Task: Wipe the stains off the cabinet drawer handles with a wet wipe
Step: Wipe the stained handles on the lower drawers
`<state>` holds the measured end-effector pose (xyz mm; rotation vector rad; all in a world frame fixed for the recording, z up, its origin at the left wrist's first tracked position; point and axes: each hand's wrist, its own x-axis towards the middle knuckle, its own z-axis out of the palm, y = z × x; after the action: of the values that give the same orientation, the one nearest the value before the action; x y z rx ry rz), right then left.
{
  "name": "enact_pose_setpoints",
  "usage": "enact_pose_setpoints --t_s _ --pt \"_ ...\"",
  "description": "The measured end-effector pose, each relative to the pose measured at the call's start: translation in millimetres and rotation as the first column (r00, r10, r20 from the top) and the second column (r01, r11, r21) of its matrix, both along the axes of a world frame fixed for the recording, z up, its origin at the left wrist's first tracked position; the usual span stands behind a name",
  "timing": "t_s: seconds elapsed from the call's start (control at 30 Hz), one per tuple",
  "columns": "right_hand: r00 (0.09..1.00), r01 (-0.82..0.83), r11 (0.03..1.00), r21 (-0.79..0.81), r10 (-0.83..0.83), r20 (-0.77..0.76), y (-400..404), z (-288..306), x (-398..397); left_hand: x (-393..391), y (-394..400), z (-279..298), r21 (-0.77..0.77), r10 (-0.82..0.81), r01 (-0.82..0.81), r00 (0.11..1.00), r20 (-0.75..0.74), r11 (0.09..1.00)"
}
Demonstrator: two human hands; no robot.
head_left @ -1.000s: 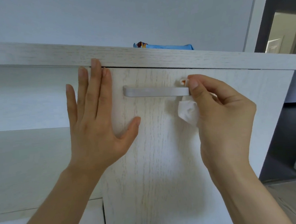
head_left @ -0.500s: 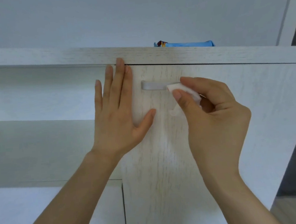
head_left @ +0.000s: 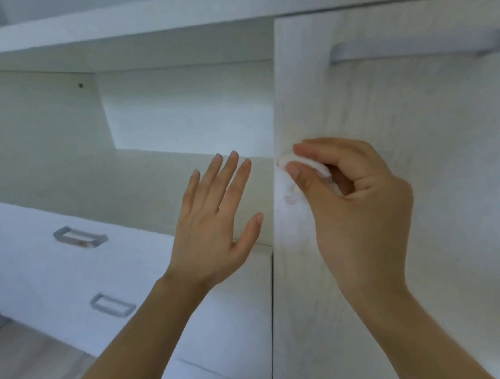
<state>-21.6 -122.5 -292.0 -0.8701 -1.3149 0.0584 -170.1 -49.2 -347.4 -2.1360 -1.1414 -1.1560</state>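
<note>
Both hands hang in the middle of the frame, away from any handle. The left hand (head_left: 215,218) is spread flat with straight fingers and holds nothing; whether it touches the shelf edge behind it I cannot tell. The right hand (head_left: 354,211) has its thumb and curled fingers pinched on a crumpled wet wipe (head_left: 303,163), held just at the left edge of the tall cabinet front (head_left: 405,178), low and to the left of the long handle (head_left: 419,48) in the upper right. Two smaller drawer handles wait in the lower left: the upper one (head_left: 80,237) appears to carry an orange-brown smear on its lower edge, and the lower one (head_left: 112,305) looks clean, though blur makes that uncertain. The likely next step is carrying the wipe down to those drawers. The wipe is bunched small, so only a little of it may meet the metal, and it could spread the smear along the bar instead of lifting it, all the more if its exposed face is already soiled. A loose pinch could also let it slip during the reach. Pushing on a drawer handle with the free hand not bracing the front may shift the drawer and spoil the stroke.
</note>
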Motion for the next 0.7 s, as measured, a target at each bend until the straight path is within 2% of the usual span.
enact_pose_setpoints --t_s 0.27,0.4,0.57,0.7 --pt "0.991 -0.136 0.99 -0.026 0.135 -0.003 24 -53 -39 -42 -13 -59 -0.103 0.133 -0.146 0.983 -0.123 0.984" --pt "0.989 -0.131 0.991 -0.025 0.129 -0.071 28 -72 -63 -78 -23 -63 -0.079 0.157 -0.178 0.964 -0.216 0.981" --pt "0.979 -0.156 0.983 -0.097 0.142 -0.146 34 -82 -105 -141 -23 -63 -0.025 0.231 -0.241 0.952 -0.202 0.97" --pt "0.975 -0.196 0.966 -0.169 0.174 -0.137 35 -94 -147 -209 -3 -67 -0.088 0.316 -0.35 0.908 -0.275 0.932"
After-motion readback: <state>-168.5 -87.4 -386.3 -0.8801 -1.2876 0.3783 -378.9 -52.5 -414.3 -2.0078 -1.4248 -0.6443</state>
